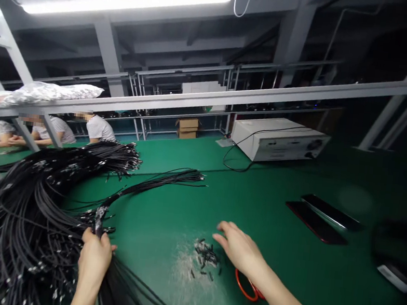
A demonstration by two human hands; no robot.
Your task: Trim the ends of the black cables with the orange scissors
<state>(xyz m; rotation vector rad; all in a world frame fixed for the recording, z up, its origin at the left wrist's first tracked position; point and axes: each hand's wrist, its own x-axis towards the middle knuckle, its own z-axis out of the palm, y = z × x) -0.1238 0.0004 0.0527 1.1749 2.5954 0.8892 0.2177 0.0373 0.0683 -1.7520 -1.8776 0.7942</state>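
My left hand (94, 255) is closed round a bundle of thin black cables (100, 214). The bundle's upper end fans out to the right across the green table, and more strands run down past my wrist. A large heap of black cables (35, 193) with shiny tips lies left of this hand. My right hand (239, 248) is over the table with its fingers apart and nothing visible in them. Just left of it lies a small pile of short black pieces (207, 255). Orange-red loop handles (245, 288) show beside my right wrist; the rest of that tool is hidden.
Two dark phone-like slabs (322, 221) lie on the green table (167, 221) at the right. Behind them stands a white box-shaped device (281, 141) with a cable. A metal rail (194, 98) crosses above the table, carrying plastic bags (57, 92). Several people sit at the far left.
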